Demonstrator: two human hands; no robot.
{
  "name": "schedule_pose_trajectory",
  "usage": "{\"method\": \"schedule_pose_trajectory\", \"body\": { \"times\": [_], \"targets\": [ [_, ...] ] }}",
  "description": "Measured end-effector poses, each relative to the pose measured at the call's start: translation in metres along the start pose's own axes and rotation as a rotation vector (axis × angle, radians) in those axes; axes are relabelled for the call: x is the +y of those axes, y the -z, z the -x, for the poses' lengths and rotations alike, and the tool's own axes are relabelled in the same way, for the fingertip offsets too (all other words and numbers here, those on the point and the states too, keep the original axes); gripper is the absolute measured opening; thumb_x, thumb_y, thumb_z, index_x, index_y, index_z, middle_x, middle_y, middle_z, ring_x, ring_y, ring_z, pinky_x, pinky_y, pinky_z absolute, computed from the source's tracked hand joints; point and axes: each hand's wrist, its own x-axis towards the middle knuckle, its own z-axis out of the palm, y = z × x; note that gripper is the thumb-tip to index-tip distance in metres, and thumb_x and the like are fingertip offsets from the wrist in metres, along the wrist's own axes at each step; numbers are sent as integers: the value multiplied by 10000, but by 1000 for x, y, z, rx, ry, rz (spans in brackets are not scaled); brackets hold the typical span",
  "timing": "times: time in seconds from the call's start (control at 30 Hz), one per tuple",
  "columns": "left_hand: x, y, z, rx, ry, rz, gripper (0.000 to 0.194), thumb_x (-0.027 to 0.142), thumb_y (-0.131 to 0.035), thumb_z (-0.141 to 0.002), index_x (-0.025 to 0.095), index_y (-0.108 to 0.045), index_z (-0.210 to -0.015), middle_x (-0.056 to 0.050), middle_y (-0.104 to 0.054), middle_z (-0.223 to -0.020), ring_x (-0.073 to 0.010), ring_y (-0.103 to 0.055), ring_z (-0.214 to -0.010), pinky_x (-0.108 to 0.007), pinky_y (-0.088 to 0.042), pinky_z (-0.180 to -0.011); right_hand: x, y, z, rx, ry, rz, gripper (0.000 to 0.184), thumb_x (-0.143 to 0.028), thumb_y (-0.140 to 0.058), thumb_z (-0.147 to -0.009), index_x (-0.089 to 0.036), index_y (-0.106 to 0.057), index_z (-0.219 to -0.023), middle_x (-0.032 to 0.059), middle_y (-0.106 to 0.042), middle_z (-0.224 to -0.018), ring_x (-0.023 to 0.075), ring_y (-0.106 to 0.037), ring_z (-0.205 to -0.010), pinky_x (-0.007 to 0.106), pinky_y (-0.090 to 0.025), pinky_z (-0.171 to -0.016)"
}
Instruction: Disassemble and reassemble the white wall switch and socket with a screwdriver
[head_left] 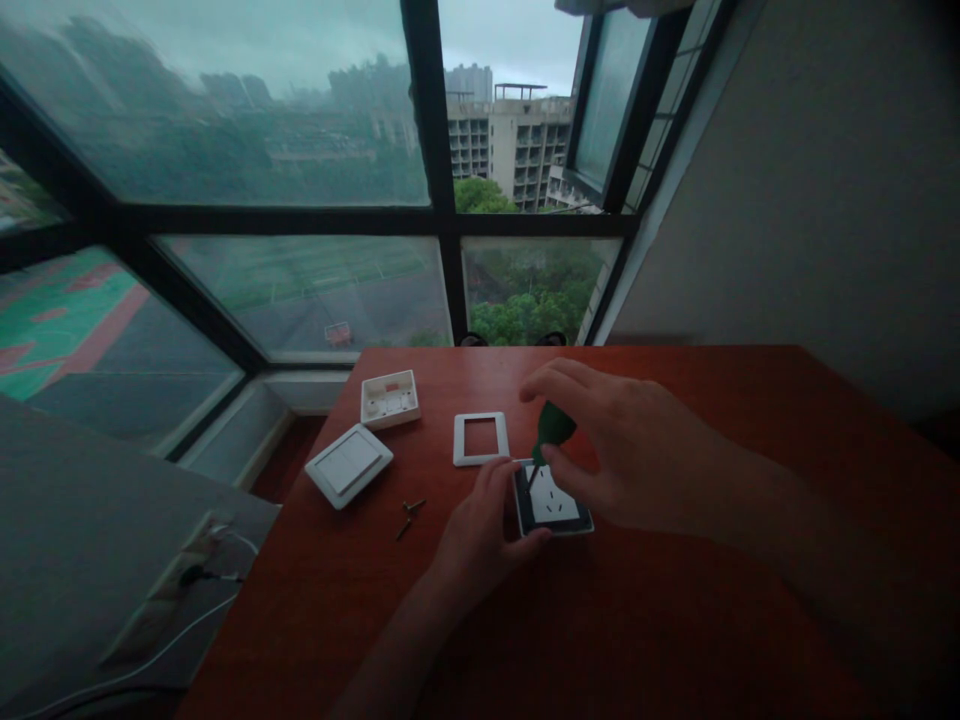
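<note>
A wall socket [553,502] with a white face and a dark surround lies on the table. My left hand [480,525] grips it, fingers along its left edge and thumb at its near edge. My right hand [622,435] is closed around the green handle of a screwdriver [553,425]. The screwdriver stands tilted, its shaft reaching down to the left part of the socket; the exact contact of its tip is too small to tell. Just beyond the socket lies a white frame [459,440] with a rectangular opening.
Several screws [406,518] lie left of my left hand. A white wall switch [349,466] and an open white back box [390,400] are at the table's left side. The reddish table [675,620] borders a window, with a power strip [161,590] below on the left.
</note>
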Motion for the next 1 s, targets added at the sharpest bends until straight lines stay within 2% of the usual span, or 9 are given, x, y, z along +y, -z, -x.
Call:
{"method": "schedule_pose_trajectory", "body": {
  "times": [0.07,0.17,0.3,0.37,0.5,0.6,0.7,0.9,1.0],
  "targets": [
    [-1,0,0,-1,3,-1,720,244,-767,-711,257,-391,-1326,-90,-445,-1404,-280,-539,-1175,-423,-474,-956,0,-1,-2,2,-51,40,235,-357,-539,-871,-223,-571,-1061,36,-655,-1022,215,-614,-795,331,-389,-636],
    [-1,0,-1,-14,6,6,713,247,-768,-714,255,-396,-1322,-92,-442,-1405,-277,-556,-1150,-417,-487,-936,1,-1,-1,2,-35,-45,147,-253,-521,-867,-213,-574,-999,25,-652,-980,193,-604,-790,322,-400,-652],
    [0,0,0,4,-9,9,689,248,-773,-713,262,-417,-1303,-82,-457,-1389,-266,-561,-1135,-405,-486,-932,0,2,4,-27,67,-156,425,-91,-545,-747,-223,-527,-1150,34,-603,-1174,197,-586,-963,309,-420,-748],
    [0,0,0,3,-7,8,683,255,-768,-720,258,-414,-1304,-84,-465,-1378,-264,-562,-1133,-405,-486,-930,1,2,5,-13,47,-115,379,-167,-566,-793,-223,-527,-1167,42,-602,-1187,215,-587,-973,325,-423,-750],
    [-1,0,0,-9,12,0,717,259,-769,-714,243,-391,-1323,-102,-454,-1388,-274,-560,-1141,-419,-483,-938,6,-4,0,35,-56,-22,216,-346,-560,-872,-212,-575,-1041,31,-647,-1018,204,-602,-798,336,-416,-667],
    [-1,0,0,-2,7,-5,715,249,-771,-710,248,-395,-1318,-95,-445,-1398,-267,-551,-1154,-415,-477,-950,7,-5,1,45,-22,-81,158,-183,-549,-829,-202,-569,-985,22,-637,-974,186,-590,-813,317,-425,-680],
    [1,1,-1,-7,-1,0,707,255,-776,-709,254,-403,-1310,-86,-455,-1388,-261,-551,-1152,-408,-482,-949,5,-2,6,36,35,-143,369,-65,-543,-724,-197,-539,-1068,34,-614,-1078,192,-582,-916,316,-443,-750],
    [1,0,-1,-13,13,4,702,255,-776,-709,258,-411,-1309,-79,-465,-1375,-246,-588,-1090,-391,-516,-891,8,-7,7,83,-37,-50,260,-303,-596,-843,-216,-545,-1083,37,-635,-1089,229,-613,-898,370,-464,-750],
    [0,-1,0,15,-6,4,705,236,-779,-700,260,-408,-1299,-76,-464,-1376,-247,-575,-1123,-392,-502,-920,11,-11,5,100,-40,-81,143,-253,-571,-866,-214,-558,-1003,20,-652,-984,197,-616,-827,336,-460,-706]
  ]
}}
